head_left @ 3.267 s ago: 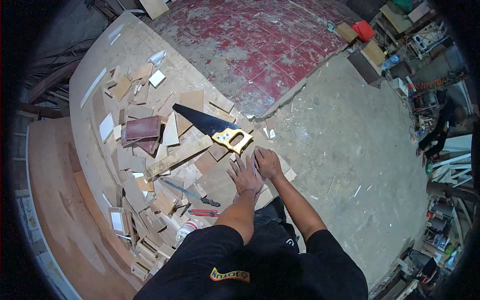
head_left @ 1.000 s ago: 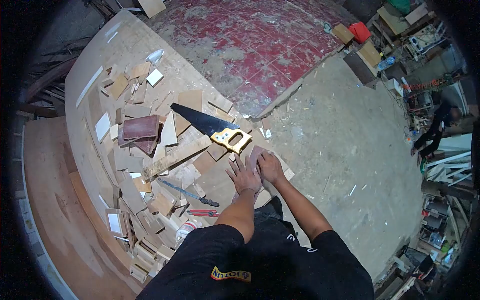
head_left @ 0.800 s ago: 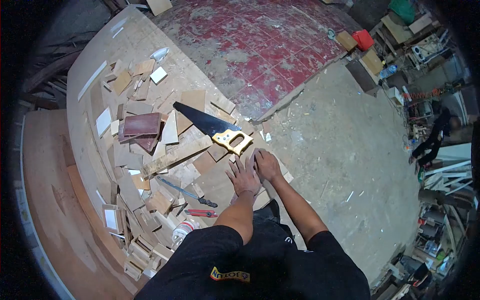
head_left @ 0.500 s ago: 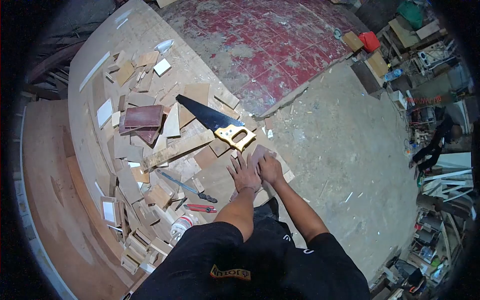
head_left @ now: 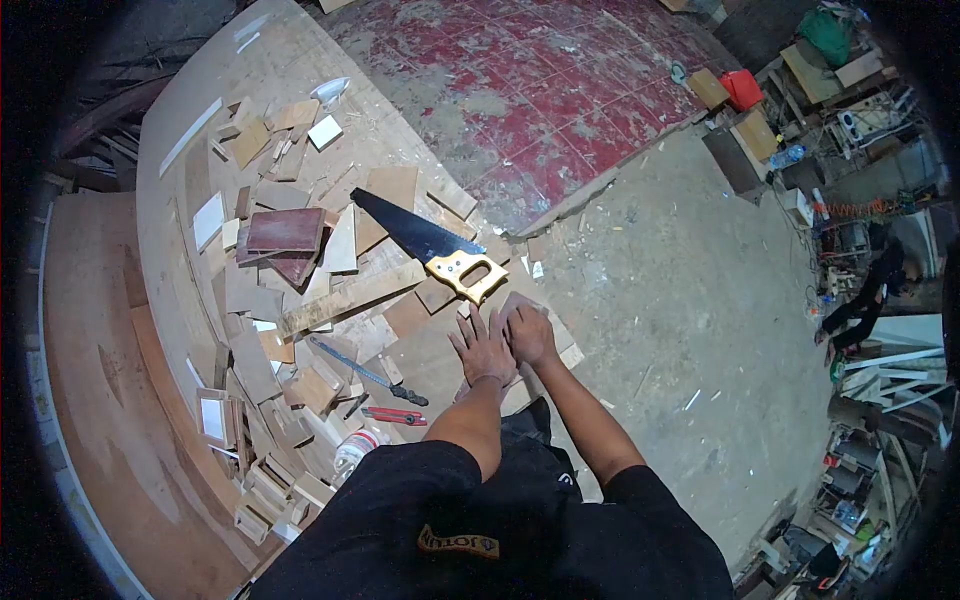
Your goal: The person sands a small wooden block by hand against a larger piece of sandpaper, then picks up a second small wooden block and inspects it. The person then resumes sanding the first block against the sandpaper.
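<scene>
Fingers spread, my left hand (head_left: 485, 358) lies flat at the near edge of the workbench, over a flat board. Close against it on the right, my right hand (head_left: 530, 336) has curled fingers pressed down on a thin brownish-mauve flat piece (head_left: 512, 301), whose far end shows beyond the knuckles. My palms hide the rest of that piece. Just past the fingertips lies a handsaw (head_left: 463, 272) with a yellowish wooden handle, its dark blade pointing away to the left.
Wood offcuts (head_left: 285, 232) litter the bench left of my hands. Nearer me are a dark rasp-like tool (head_left: 368, 372), a red utility knife (head_left: 395, 416) and a white container (head_left: 355, 450). Concrete floor (head_left: 660, 350) stretches right, with a person (head_left: 872, 295) at the far right.
My right hand has shifted slightly left, nearer my left hand, while its fingers stay curled on the flat piece. The view has moved a little; the saw and offcuts lie as before.
</scene>
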A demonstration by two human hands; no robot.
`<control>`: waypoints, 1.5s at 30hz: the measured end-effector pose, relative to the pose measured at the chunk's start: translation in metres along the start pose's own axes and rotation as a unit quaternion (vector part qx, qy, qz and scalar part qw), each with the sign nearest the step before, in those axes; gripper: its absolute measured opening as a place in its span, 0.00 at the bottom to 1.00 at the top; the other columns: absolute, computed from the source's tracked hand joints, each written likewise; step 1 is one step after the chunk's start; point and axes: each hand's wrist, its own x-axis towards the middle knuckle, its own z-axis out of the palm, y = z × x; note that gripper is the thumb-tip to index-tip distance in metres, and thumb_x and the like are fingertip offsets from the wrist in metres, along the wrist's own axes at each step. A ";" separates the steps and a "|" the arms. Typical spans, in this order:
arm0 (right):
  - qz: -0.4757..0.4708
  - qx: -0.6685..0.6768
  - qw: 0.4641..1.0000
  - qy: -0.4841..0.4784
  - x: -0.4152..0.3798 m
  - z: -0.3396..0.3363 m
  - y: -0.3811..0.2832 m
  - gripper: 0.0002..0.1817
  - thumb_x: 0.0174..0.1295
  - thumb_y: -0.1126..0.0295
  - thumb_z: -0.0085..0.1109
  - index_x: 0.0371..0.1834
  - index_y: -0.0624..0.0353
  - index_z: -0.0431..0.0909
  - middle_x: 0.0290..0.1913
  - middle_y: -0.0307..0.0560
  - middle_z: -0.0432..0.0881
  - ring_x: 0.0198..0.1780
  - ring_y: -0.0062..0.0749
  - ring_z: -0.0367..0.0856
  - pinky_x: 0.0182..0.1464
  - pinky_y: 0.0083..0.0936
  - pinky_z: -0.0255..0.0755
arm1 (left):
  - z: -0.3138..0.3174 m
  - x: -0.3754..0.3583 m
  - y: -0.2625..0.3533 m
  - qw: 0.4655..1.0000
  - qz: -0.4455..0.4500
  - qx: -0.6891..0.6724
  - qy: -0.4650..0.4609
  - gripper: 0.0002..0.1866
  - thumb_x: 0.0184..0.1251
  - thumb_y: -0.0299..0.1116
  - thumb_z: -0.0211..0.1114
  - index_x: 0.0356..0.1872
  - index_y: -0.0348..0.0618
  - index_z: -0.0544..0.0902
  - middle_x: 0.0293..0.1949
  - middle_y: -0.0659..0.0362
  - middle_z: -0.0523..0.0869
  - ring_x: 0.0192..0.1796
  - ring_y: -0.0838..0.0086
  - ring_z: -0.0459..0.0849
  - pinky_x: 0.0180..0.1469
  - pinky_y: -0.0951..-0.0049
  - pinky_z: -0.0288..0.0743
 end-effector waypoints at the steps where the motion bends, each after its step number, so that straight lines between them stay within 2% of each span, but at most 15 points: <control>1: 0.018 -0.002 0.999 -0.032 -0.013 0.001 0.001 0.07 0.53 0.70 0.58 0.31 0.62 0.76 0.34 0.56 0.77 0.36 0.52 0.81 0.38 0.44 0.76 | 0.000 -0.003 -0.001 1.000 0.001 0.000 -0.003 0.34 0.72 0.45 0.49 0.78 0.55 0.52 0.79 0.44 0.39 0.79 0.41 0.37 0.74 0.33 0.30; 5: 0.087 -0.010 0.989 -0.119 -0.021 -0.011 -0.005 0.08 0.51 0.68 0.61 0.28 0.61 0.77 0.33 0.57 0.77 0.34 0.53 0.81 0.36 0.46 0.76 | 0.002 0.001 -0.002 1.000 0.004 -0.019 0.004 0.35 0.71 0.45 0.49 0.78 0.55 0.52 0.79 0.44 0.38 0.79 0.42 0.36 0.74 0.33 0.30; 8: 0.048 -0.017 0.998 -0.035 0.001 -0.005 -0.002 0.09 0.53 0.67 0.60 0.31 0.61 0.77 0.35 0.58 0.77 0.36 0.53 0.81 0.37 0.47 0.76 | -0.014 0.000 0.004 1.000 -0.003 -0.014 -0.019 0.37 0.69 0.45 0.51 0.78 0.55 0.52 0.79 0.44 0.38 0.79 0.41 0.36 0.74 0.33 0.30; 11: 0.037 -0.011 0.999 -0.019 0.032 -0.006 -0.005 0.07 0.56 0.69 0.57 0.29 0.62 0.76 0.36 0.56 0.76 0.38 0.52 0.82 0.39 0.46 0.76 | -0.029 -0.006 0.009 0.999 -0.015 -0.017 -0.046 0.39 0.67 0.46 0.53 0.78 0.55 0.51 0.79 0.44 0.39 0.79 0.41 0.36 0.74 0.32 0.31; 12: 0.046 -0.010 0.997 -0.059 0.034 -0.007 -0.005 0.07 0.57 0.69 0.56 0.30 0.61 0.76 0.38 0.57 0.76 0.38 0.53 0.81 0.39 0.46 0.76 | -0.031 -0.004 0.010 0.998 -0.018 -0.026 -0.048 0.39 0.66 0.46 0.53 0.78 0.55 0.51 0.79 0.43 0.39 0.79 0.41 0.36 0.74 0.32 0.31; 15: 0.030 0.009 0.999 -0.015 0.019 -0.011 -0.009 0.06 0.58 0.68 0.56 0.30 0.60 0.76 0.36 0.56 0.76 0.36 0.52 0.81 0.38 0.46 0.77 | -0.016 -0.002 0.006 0.999 -0.017 0.014 -0.029 0.38 0.68 0.51 0.52 0.78 0.56 0.52 0.79 0.47 0.41 0.79 0.43 0.38 0.74 0.34 0.30; 18: 0.034 0.018 0.998 -0.040 -0.024 0.009 0.008 0.10 0.54 0.65 0.61 0.34 0.60 0.77 0.35 0.56 0.75 0.35 0.53 0.81 0.32 0.48 0.76 | 0.001 0.000 0.001 1.000 -0.005 0.029 0.004 0.38 0.69 0.50 0.51 0.78 0.56 0.52 0.79 0.47 0.41 0.79 0.43 0.38 0.74 0.34 0.31; 23: 0.075 0.017 0.994 -0.083 -0.035 -0.006 0.001 0.11 0.52 0.65 0.63 0.33 0.60 0.77 0.34 0.57 0.76 0.35 0.55 0.81 0.33 0.46 0.76 | -0.001 -0.001 0.001 1.000 -0.003 0.004 0.013 0.37 0.70 0.49 0.51 0.78 0.57 0.51 0.79 0.46 0.41 0.79 0.43 0.38 0.74 0.34 0.31; 28: -0.001 0.028 1.000 0.008 0.019 -0.001 0.008 0.09 0.53 0.70 0.59 0.33 0.63 0.76 0.38 0.58 0.76 0.38 0.53 0.80 0.37 0.46 0.75 | -0.031 -0.005 0.011 0.999 -0.016 0.008 -0.052 0.37 0.70 0.49 0.51 0.78 0.56 0.51 0.79 0.46 0.38 0.79 0.43 0.37 0.75 0.34 0.31; 32: -0.012 0.044 0.998 0.043 0.001 0.002 0.010 0.10 0.53 0.69 0.59 0.35 0.63 0.77 0.40 0.58 0.76 0.39 0.54 0.79 0.37 0.46 0.75 | -0.004 -0.001 0.000 1.000 0.005 0.006 -0.003 0.38 0.69 0.49 0.52 0.78 0.55 0.51 0.78 0.42 0.39 0.79 0.39 0.36 0.73 0.31 0.31; 34: 0.060 0.015 0.996 -0.065 -0.029 -0.006 0.004 0.14 0.54 0.64 0.63 0.38 0.61 0.78 0.39 0.59 0.77 0.38 0.54 0.81 0.38 0.44 0.77 | -0.003 -0.001 0.001 1.000 0.008 -0.007 0.006 0.38 0.69 0.48 0.52 0.78 0.54 0.50 0.78 0.42 0.38 0.79 0.39 0.35 0.73 0.31 0.31; 39: 0.144 0.001 0.978 -0.151 -0.030 -0.019 -0.005 0.15 0.55 0.62 0.63 0.39 0.61 0.78 0.42 0.59 0.77 0.41 0.55 0.82 0.41 0.45 0.79 | -0.011 -0.002 0.003 1.000 0.000 -0.004 -0.011 0.37 0.71 0.48 0.50 0.78 0.55 0.50 0.79 0.44 0.38 0.79 0.40 0.36 0.74 0.33 0.31; 42: 0.125 0.019 0.989 -0.083 0.005 -0.020 -0.003 0.14 0.56 0.65 0.61 0.40 0.62 0.77 0.42 0.60 0.77 0.42 0.55 0.81 0.42 0.45 0.78 | -0.007 -0.001 0.004 1.000 -0.006 0.002 -0.004 0.36 0.71 0.48 0.49 0.78 0.56 0.52 0.79 0.45 0.39 0.79 0.41 0.38 0.74 0.34 0.32; 44: 0.047 0.045 0.998 0.014 0.024 0.001 0.006 0.08 0.58 0.68 0.55 0.34 0.61 0.76 0.38 0.56 0.76 0.38 0.53 0.80 0.40 0.49 0.76 | -0.011 -0.002 0.006 1.000 -0.010 0.004 -0.007 0.35 0.70 0.49 0.48 0.77 0.55 0.54 0.79 0.44 0.40 0.79 0.40 0.38 0.74 0.33 0.32; 45: 0.046 0.045 0.998 0.012 0.021 0.005 0.005 0.08 0.58 0.68 0.55 0.34 0.61 0.76 0.38 0.56 0.76 0.38 0.53 0.80 0.40 0.49 0.76 | -0.011 -0.004 0.005 1.000 -0.012 0.003 -0.008 0.35 0.70 0.49 0.48 0.77 0.55 0.54 0.79 0.44 0.40 0.79 0.40 0.38 0.74 0.33 0.32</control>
